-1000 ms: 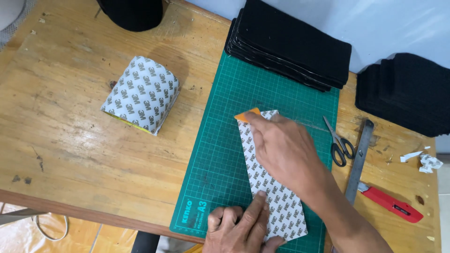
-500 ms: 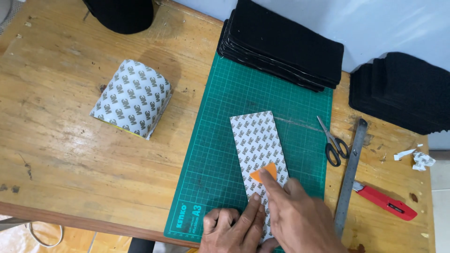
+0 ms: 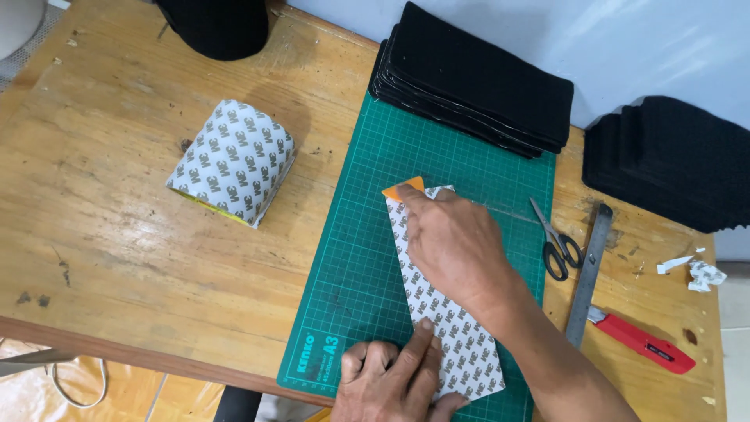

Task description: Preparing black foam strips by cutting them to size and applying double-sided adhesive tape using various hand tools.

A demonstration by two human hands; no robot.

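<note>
While the fingers of the right hand (image 3: 457, 246) lie close together and press a small orange scraper (image 3: 402, 188) flat against the far end of a patterned white strip (image 3: 449, 312), the left hand (image 3: 391, 375) rests at the strip's near end, its fingers loosely spread and pinning the liner down at the near edge of the mat. The strip lies lengthwise on a green cutting mat (image 3: 367, 258) marked with a grid, running slightly aslant from the mat's middle toward its near right corner. Just right of the mat lie black-handled scissors (image 3: 556, 242), then a steel ruler (image 3: 590, 273) laid almost parallel to the mat's edge, and beside its near end a red utility knife (image 3: 644, 342). A few white paper scraps (image 3: 695, 270) sit near the table's right edge. At the far end of the mat a stack of black felt-like sheets (image 3: 476, 82) overlaps its corner, with a second black stack (image 3: 672, 160) off to the right. To the left of the mat, a curled roll of the same patterned sheet (image 3: 234, 160) stands on the worn wooden table (image 3: 101, 203), whose surface shows scratches and dark stains. A pale blue wall (image 3: 625, 39) rises behind the table.
</note>
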